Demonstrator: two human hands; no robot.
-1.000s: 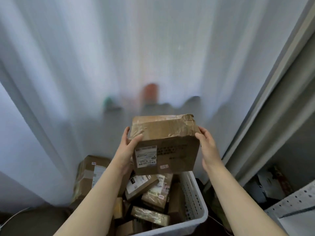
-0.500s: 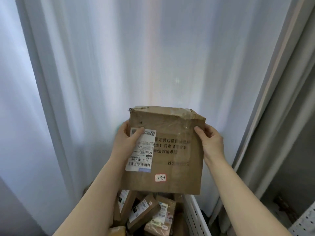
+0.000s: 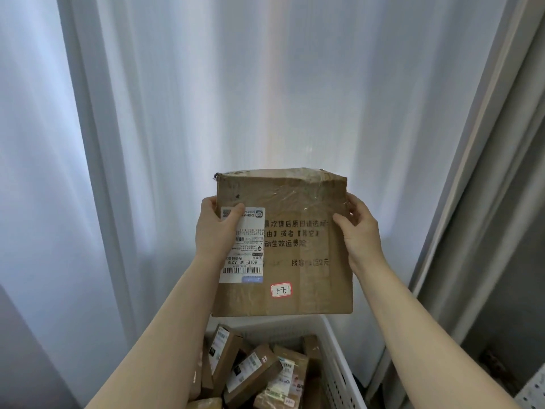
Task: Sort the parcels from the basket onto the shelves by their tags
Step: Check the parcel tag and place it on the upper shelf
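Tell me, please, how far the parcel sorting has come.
Done: no shelved parcel is visible. In hand: the left hand and right hand hold one cardboard box up, its red-edged tag facing the camera. Left: several parcels lie in the white basket.

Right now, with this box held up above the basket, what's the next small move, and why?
Probably read the red-bordered tag before carrying anything: the cardboard box faces you, gripped at its sides by the left hand and right hand, clear above the basket, and that tag decides the shelf.
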